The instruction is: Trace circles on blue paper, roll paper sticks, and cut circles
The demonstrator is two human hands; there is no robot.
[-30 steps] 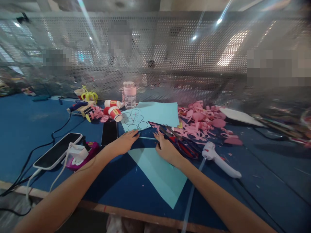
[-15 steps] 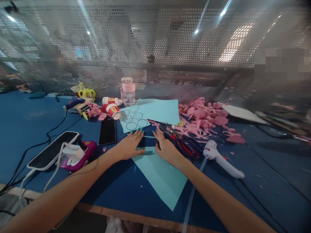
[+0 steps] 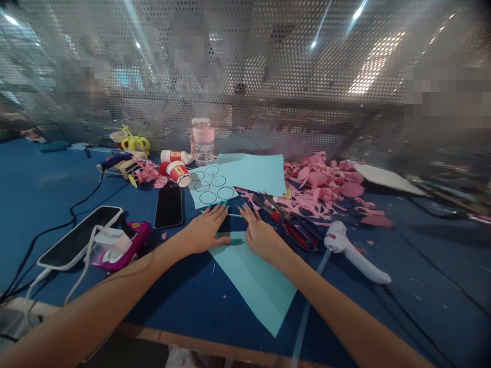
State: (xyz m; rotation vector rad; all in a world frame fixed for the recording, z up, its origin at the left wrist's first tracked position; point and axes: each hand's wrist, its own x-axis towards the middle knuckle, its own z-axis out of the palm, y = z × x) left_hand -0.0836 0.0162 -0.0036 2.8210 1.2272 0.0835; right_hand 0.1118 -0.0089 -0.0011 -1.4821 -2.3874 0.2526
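A light blue sheet of paper (image 3: 255, 286) lies at an angle on the blue table, its near corner toward me. My left hand (image 3: 207, 232) rests flat by its far left side, fingers stretched forward and thumb out over the paper. Across from it, my right hand (image 3: 263, 237) presses down on the far right side with its fingers apart. Between the fingertips runs a thin light blue strip (image 3: 236, 215); whether it joins the sheet is hidden. Just beyond my fingers are a blue sheet with drawn circles (image 3: 213, 185) and another plain blue sheet (image 3: 261, 174).
Scissors (image 3: 295, 230) and a white glue gun (image 3: 355, 255) lie right of my right hand. Pink paper scraps (image 3: 318, 184) pile up behind them. To the left are a black phone (image 3: 169, 207), a white-edged phone (image 3: 80, 237), a purple power strip (image 3: 134, 245) and paper cups (image 3: 178, 174).
Both hands stay almost where they were on the paper. The fingers of my right hand are slightly more stretched out. The view has shifted a little.
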